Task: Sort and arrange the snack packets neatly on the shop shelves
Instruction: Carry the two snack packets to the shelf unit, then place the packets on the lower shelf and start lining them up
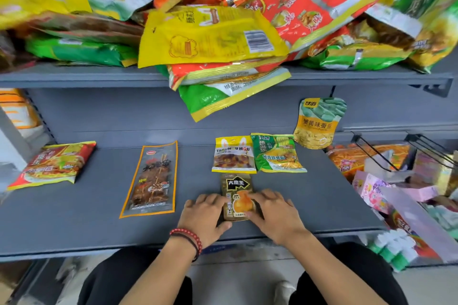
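Left grip (205,215) and right grip (275,213) rest with fingers spread and uncurled, pressing both sides of the dark-gold packet (235,186). It lies flat on the lower shelf (86,218), lower centre of the frame, just below the yellow packet (234,155).

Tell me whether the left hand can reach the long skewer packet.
Probably yes. The long skewer packet lies flat just left of the left hand, with only bare shelf between them; the hand would first leave the small dark packet.
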